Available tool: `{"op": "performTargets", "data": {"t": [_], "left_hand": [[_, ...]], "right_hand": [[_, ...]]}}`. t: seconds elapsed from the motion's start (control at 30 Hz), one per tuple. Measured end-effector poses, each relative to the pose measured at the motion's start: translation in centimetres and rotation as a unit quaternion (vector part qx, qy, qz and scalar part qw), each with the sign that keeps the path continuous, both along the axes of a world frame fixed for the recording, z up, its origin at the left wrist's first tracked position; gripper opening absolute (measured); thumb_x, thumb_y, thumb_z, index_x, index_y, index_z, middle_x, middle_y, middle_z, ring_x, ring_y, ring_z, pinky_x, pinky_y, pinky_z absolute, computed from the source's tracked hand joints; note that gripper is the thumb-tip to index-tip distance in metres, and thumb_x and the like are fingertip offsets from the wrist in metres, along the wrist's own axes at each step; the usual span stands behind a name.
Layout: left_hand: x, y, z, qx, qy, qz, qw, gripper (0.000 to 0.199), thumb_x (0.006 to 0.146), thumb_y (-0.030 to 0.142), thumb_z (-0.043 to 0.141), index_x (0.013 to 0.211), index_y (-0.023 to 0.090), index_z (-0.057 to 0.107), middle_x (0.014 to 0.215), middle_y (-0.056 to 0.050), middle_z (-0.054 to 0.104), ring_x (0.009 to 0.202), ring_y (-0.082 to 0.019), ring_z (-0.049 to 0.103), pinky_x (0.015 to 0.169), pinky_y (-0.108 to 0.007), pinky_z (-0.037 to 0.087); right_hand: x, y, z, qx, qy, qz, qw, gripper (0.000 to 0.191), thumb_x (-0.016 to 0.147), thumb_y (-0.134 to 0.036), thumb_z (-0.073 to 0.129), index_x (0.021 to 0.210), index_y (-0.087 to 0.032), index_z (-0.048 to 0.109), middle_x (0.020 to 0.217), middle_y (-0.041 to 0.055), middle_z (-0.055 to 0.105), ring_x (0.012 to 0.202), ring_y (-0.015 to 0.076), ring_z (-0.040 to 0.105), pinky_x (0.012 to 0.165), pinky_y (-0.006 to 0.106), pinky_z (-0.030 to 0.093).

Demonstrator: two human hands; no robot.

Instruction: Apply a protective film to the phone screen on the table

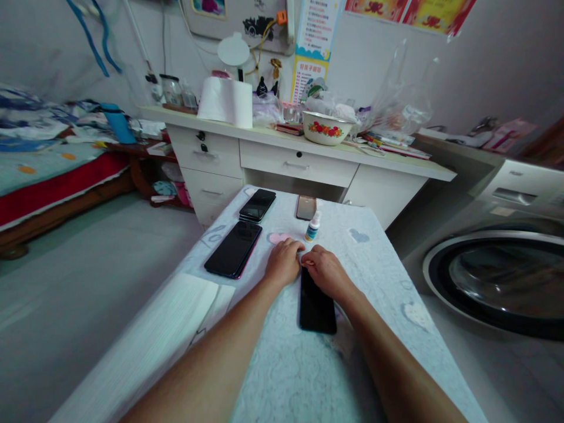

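A black phone (pixel 316 305) lies face up on the cloth-covered table (pixel 282 364). At its far end, my right hand (pixel 325 267) is closed, its fingers pinched over the phone's top edge. My left hand (pixel 284 260) has its fingers curled beside that same end, close to the right fingertips. Whatever the fingertips hold is too small to make out. Just beyond the hands stands a small white spray bottle (pixel 312 227) with a blue and yellow label. Two stacks of dark phones, a nearer one (pixel 233 249) and a farther one (pixel 258 205), lie to the left.
Another phone (pixel 306 207) rests near the table's far edge. White sheets (pixel 176 311) lie along the left side. Behind stands a white desk (pixel 299 164) with a flowered bowl (pixel 326 128) and a paper roll (pixel 225 101). A washing machine (pixel 506 235) is at the right.
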State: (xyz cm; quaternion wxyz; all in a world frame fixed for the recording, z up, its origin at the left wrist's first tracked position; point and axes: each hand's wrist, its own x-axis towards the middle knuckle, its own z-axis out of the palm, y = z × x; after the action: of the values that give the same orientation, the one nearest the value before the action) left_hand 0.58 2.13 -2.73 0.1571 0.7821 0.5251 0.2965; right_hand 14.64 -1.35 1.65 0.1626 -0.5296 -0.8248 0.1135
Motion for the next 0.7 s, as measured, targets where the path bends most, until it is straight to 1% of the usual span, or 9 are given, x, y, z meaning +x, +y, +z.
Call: {"op": "performTargets", "data": {"t": [0.1,0.23,0.43,0.6,0.7], "left_hand": [[0.0,-0.1,0.1,0.0,-0.001,0.004,1.0,0.027,0.08,0.006,0.048,0.096,0.019,0.064,0.1,-0.005,0.063,0.098,-0.018,0.056,0.087,-0.031,0.044],[0.0,-0.1,0.2,-0.008,0.0,-0.005,1.0,0.027,0.079,0.005,0.048,0.092,0.02,0.067,0.099,-0.004,0.063,0.098,-0.018,0.056,0.09,-0.031,0.044],[0.0,0.0,-0.1,-0.012,0.0,0.001,1.0,0.03,0.078,0.004,0.046,0.091,0.02,0.068,0.1,-0.004,0.063,0.099,-0.018,0.056,0.09,-0.031,0.044],[0.1,0.0,-0.2,-0.002,0.004,0.002,1.0,0.03,0.076,0.004,0.046,0.09,0.02,0.068,0.098,-0.004,0.063,0.098,-0.019,0.056,0.09,-0.032,0.044],[0.1,0.0,-0.2,0.002,-0.001,0.0,1.0,0.031,0.075,0.003,0.046,0.09,0.02,0.067,0.098,-0.004,0.063,0.098,-0.018,0.056,0.09,-0.031,0.043]], "right_hand": [[0.1,-0.3,0.3,-0.008,0.006,0.018,1.0,0.02,0.086,-0.009,0.051,0.079,-0.017,0.068,0.08,0.0025,0.056,0.074,0.0115,0.054,0.071,0.021,0.037],[0.3,-0.8,0.3,-0.011,0.021,0.033,0.999,0.019,0.084,-0.007,0.052,0.08,-0.017,0.068,0.081,0.0027,0.057,0.074,0.0115,0.054,0.07,0.021,0.038],[0.3,-2.4,0.3,-0.025,0.042,0.047,0.998,0.019,0.084,-0.007,0.052,0.08,-0.017,0.067,0.082,0.0023,0.057,0.077,0.0117,0.054,0.071,0.022,0.038],[0.2,-4.1,1.2,-0.052,0.034,0.042,0.997,0.021,0.086,-0.008,0.05,0.078,-0.017,0.067,0.081,0.002,0.055,0.073,0.0107,0.052,0.066,0.022,0.036],[0.3,-4.9,1.6,-0.07,0.038,0.045,0.996,0.022,0.086,-0.007,0.049,0.079,-0.016,0.068,0.082,0.0022,0.055,0.072,0.0099,0.052,0.066,0.021,0.037]]}}
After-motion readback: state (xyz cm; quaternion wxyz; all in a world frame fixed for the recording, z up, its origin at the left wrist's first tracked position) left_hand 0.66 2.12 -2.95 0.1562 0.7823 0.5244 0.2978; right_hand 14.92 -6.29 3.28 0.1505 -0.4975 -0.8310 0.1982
